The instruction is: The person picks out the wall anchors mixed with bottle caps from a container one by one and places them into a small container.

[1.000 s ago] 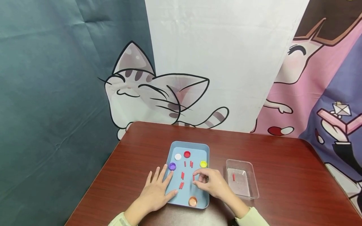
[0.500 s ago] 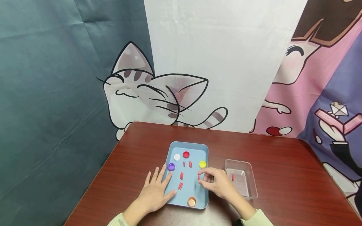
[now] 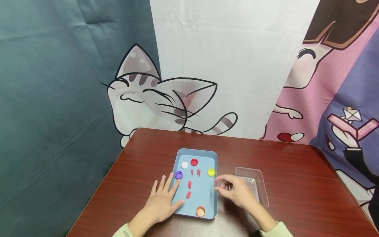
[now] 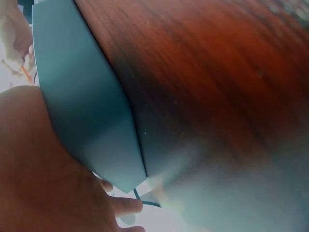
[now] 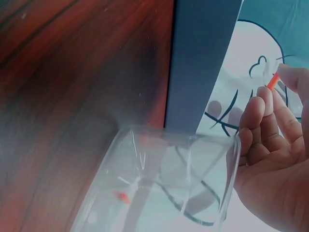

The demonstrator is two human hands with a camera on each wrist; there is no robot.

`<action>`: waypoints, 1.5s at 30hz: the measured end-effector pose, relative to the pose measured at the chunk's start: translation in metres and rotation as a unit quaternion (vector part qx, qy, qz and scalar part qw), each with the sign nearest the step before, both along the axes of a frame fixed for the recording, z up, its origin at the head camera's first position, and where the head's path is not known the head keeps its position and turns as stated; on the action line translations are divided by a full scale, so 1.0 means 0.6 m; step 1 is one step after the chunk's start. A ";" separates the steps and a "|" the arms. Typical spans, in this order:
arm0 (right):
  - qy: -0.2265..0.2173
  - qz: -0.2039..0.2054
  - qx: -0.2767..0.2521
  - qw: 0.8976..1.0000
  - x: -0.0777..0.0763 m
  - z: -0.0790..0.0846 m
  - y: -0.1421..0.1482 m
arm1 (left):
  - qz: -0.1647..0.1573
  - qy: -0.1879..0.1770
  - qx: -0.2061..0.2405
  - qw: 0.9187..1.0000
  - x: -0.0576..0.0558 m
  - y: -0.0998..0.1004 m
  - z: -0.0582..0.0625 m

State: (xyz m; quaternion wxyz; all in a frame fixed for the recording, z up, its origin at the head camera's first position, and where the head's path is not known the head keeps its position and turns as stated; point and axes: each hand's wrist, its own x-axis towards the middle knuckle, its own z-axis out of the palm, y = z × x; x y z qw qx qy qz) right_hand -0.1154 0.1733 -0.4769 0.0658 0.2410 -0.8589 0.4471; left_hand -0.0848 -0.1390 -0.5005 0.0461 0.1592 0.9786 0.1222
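My right hand (image 3: pixel 237 190) pinches a short red stick (image 3: pixel 215 183) between thumb and index finger, above the right rim of the blue tray (image 3: pixel 204 197). The right wrist view shows that stick (image 5: pixel 273 81) at the fingertips, the other fingers curled. Fingers spread, my left hand (image 3: pixel 161 200) rests over the tray's left edge. Several more red sticks (image 3: pixel 189 184) lie on the tray in small groups. The clear plastic container (image 3: pixel 264 186) stands to the tray's right, partly behind the right hand; one red stick (image 5: pixel 122 197) shows through it in the right wrist view.
Purple (image 3: pixel 178 175), white (image 3: pixel 184 165), red (image 3: pixel 194 162) and yellow (image 3: pixel 211 172) round caps sit in the tray's far part. A copper-coloured one (image 3: pixel 200 211) lies near its front edge. A brown wooden table (image 3: pixel 296 184) holds everything, with printed curtains behind.
My right hand has moved rightward with the red stick, from over the tray's middle to its right rim, now covering part of the container. The left hand stays on the tray.
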 end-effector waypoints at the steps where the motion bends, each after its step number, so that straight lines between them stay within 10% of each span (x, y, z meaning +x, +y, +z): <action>1: 0.000 -0.004 0.003 1.000 0.001 0.001 0.003 | 0.000 0.000 0.000 1.000 0.000 0.000 0.000; 45: 0.047 -0.084 0.027 0.995 0.019 0.003 0.105 | -0.004 0.002 0.000 1.000 0.000 -0.001 0.002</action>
